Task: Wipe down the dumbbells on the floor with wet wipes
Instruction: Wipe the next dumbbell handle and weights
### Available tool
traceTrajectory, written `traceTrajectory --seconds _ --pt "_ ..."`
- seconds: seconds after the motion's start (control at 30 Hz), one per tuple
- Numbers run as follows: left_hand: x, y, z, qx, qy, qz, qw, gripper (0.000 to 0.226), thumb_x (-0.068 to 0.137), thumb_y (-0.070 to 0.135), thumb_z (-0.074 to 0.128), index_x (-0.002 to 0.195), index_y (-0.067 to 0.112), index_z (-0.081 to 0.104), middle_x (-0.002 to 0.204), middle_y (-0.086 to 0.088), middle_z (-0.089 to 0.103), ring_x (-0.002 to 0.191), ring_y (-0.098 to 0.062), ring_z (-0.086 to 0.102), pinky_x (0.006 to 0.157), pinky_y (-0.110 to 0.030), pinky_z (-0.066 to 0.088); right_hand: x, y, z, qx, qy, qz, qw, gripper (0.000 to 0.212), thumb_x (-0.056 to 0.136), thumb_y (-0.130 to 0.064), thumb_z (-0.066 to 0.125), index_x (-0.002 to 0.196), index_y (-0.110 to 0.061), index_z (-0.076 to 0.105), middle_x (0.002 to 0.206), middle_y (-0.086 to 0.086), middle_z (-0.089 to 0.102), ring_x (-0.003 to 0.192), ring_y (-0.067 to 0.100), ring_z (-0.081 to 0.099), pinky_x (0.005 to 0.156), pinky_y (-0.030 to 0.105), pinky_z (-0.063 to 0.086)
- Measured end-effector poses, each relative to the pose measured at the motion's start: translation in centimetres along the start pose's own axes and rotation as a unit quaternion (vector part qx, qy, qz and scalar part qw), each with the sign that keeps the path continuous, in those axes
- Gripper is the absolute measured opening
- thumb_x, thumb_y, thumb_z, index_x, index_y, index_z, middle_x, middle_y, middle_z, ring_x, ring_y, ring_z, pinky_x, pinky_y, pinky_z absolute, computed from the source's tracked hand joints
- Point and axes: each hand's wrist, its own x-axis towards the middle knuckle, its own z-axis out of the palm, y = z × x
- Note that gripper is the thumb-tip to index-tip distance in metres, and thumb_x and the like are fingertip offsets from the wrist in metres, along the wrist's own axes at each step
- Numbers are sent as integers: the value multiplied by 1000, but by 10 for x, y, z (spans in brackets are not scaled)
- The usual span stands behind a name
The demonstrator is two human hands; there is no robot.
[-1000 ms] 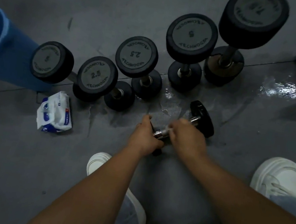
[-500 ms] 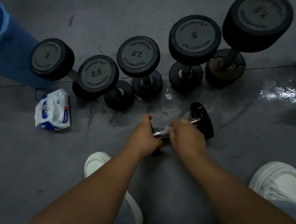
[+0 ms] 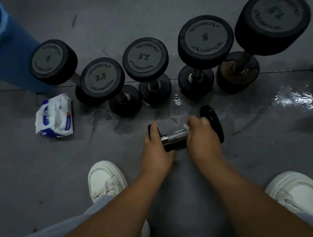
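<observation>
Your dumbbell [image 3: 173, 136] lies on the floor [image 3: 23, 159] right before you, its long axis running from near-left to far-right. Your left hand [image 3: 157, 151] grips its near-left end, fingers curled over it. Your right hand [image 3: 204, 139] is wrapped round the knurled handle with a white wipe [image 3: 186, 127] tucked under the fingers, closer to the far end. The wipe's free run is probably down that diagonal, toward your left hand. The upright dumbbells [image 3: 145, 58] behind read TECHNOGYM, with 2.5, 2.5, 5 and what looks like 7.5. The pack's [image 3: 56, 117] print is unreadable.
</observation>
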Motion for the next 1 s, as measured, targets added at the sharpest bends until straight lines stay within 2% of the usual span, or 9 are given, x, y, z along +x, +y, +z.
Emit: traceTrajectory --seconds 0.13,0.23,0.33,0.4,0.5,0.63,0.73,0.87,1.0 --pt "24 3 -16 51 -30 -8 998 85 81 11 67 153 23 23 133 -11 58 120 -31 56 92 -31 44 -8 1 4 1 -38 -41 998 22 90 -16 52 112 -13 58 117 11 44 90 34 59 78 42 52" --pt "32 2 -25 14 -61 -47 997 78 80 23 73 147 23 34 121 -4 59 115 -28 57 92 -28 46 -3 2 0 -31 -49 -97 994 22 93 -29 56 109 -14 62 115 6 47 91 29 60 75 39 53" --pt "30 -6 -19 -42 -26 -87 995 84 78 26 75 149 21 28 126 -8 59 113 -29 58 98 -39 49 2 11 0 -26 -10 -49 998 16 92 -24 58 99 -12 67 106 7 54 89 29 61 76 40 52" --pt "22 -8 -11 -52 -13 -77 996 89 80 22 74 151 20 20 118 -7 60 106 -27 60 92 -34 49 -6 3 11 2 18 -39 999 11 89 -16 58 93 -12 67 103 8 57 87 30 61 78 41 52" --pt "10 -10 -7 -41 -52 -42 997 109 73 12 78 154 25 7 111 -1 54 100 -23 59 87 -32 51 -14 -7 17 7 -63 -78 995 17 92 -18 53 99 -14 68 106 9 57 90 30 62 78 39 52" --pt "14 -13 -11 -27 -77 -40 996 110 70 9 79 153 24 8 114 -1 54 100 -22 57 89 -33 52 -4 -3 11 49 27 -7 998 11 90 -12 57 97 -13 64 102 6 56 86 23 58 76 31 47" --pt "22 -12 -15 -33 -98 -46 994 106 72 19 81 151 24 10 111 -4 60 98 -23 61 89 -39 54 -13 -22 21 6 -93 -87 992 18 92 -15 50 105 -16 63 110 6 53 92 27 60 77 33 49" --pt "31 -13 -18 -24 -95 -55 994 110 67 12 80 153 25 12 119 -6 51 110 -30 57 96 -40 51 7 -2 11 3 20 0 1000 18 91 -12 53 104 -16 65 112 7 54 92 29 61 82 37 50" --pt "32 -13 -19 -23 -95 -51 994 108 67 15 80 151 24 14 119 -5 52 109 -29 57 96 -42 50 -10 -18 15 -43 -86 -104 990 17 93 -16 52 107 -16 62 114 7 51 90 33 62 75 38 51"
